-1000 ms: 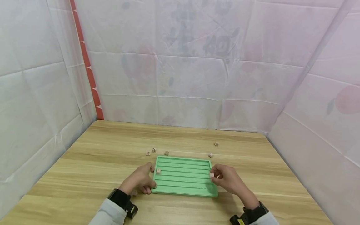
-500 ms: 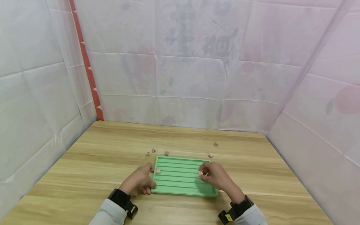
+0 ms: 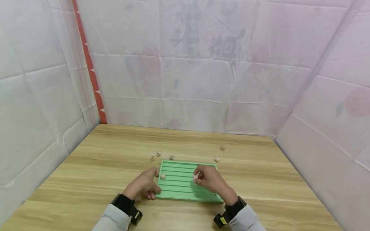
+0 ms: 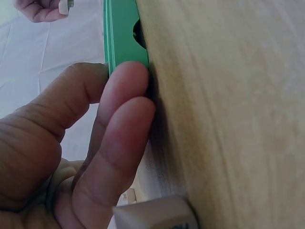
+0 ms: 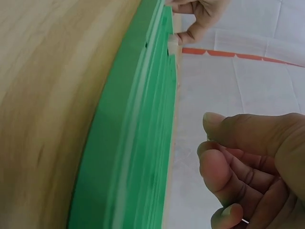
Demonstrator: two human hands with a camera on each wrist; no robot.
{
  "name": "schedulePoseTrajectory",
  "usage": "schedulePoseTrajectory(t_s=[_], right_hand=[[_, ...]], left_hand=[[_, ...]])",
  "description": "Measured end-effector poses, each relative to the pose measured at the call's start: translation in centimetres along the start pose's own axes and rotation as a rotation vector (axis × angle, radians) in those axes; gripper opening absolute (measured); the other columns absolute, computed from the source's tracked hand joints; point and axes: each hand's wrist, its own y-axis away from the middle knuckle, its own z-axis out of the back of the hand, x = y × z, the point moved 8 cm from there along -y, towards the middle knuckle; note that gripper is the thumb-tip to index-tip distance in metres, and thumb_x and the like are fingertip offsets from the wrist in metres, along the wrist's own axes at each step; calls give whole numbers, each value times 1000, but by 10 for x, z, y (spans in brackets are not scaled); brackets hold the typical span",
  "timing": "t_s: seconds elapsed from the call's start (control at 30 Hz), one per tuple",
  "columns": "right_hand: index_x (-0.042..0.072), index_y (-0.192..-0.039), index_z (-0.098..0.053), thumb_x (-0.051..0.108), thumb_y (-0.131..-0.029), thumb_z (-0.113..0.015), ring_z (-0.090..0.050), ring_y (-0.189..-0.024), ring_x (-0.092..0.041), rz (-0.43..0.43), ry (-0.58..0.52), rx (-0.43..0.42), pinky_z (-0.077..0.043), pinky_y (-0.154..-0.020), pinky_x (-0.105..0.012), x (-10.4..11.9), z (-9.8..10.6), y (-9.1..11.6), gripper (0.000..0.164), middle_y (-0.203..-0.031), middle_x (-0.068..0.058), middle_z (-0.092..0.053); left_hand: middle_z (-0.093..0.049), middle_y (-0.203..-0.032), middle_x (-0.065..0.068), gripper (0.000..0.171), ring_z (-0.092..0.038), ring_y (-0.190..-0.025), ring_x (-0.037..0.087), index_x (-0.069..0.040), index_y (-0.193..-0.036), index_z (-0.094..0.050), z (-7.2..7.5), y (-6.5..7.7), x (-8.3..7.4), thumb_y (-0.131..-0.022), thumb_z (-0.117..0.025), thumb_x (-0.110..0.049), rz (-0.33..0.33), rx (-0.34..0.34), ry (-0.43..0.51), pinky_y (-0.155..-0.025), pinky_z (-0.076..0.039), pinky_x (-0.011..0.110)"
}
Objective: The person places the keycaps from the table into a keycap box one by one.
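Observation:
My right hand pinches a small pale keycap between thumb and fingertips over the right half of a green ridged tray. Seen from the right wrist, its thumb and curled fingers hide most of that keycap. My left hand grips the tray's left side, with thumb and fingers at its corner in the left wrist view. Another keycap sits at the left end of one of the tray's rows. By the left fingers, a keycap with dark lettering lies on the table.
Behind the tray's left part lie several keycaps, among them one on the far left and one close to the rim. Two more, a nearer keycap and a farther keycap, lie back right. White cloth walls enclose the wooden table.
My right hand has moved left with its keycap, from the tray's right edge to over its right half. My left hand and the tray have stayed in place.

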Motion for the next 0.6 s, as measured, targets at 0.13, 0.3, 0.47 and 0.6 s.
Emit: schedulePoseTrajectory(t_s=[0.13, 0.3, 0.47, 0.6], right_hand=[[6, -90, -63, 3, -80, -70, -49, -58, -5, 9, 2, -10, -43, -52, -24, 4, -4, -5, 12, -69, 7, -54], [5, -90, -63, 2, -80, -70, -50, -60, -6, 21, 0, -26, -43, -53, -24, 7, -10, -11, 12, -70, 5, -56], [4, -89, -63, 2, -81, -70, -50, -59, -5, 9, -13, -3, -43, -52, -23, 9, -19, -16, 10, -69, 5, -56], [6, -88, -63, 4, -83, -68, -50, -57, -4, -11, -1, 18, -42, -51, -23, 12, -27, -20, 8, -69, 5, -56]], left_hand=[[-59, -56, 13, 50, -55, -41, 16, -1, -108, -41, 1, 0, -1, -69, -70, 10, 0, -4, 4, -39, -45, 25], [-59, -56, 13, 49, -53, -40, 14, -1, -110, -40, 1, 1, -3, -71, -69, 10, -3, 1, 30, -37, -42, 23], [-59, -57, 14, 50, -52, -40, 14, -1, -111, -40, 0, 3, -1, -72, -69, 9, 15, 11, 60, -37, -40, 22], [-58, -59, 15, 50, -55, -43, 16, 0, -111, -39, 0, 3, -2, -72, -69, 10, -18, 20, 59, -39, -44, 24]])
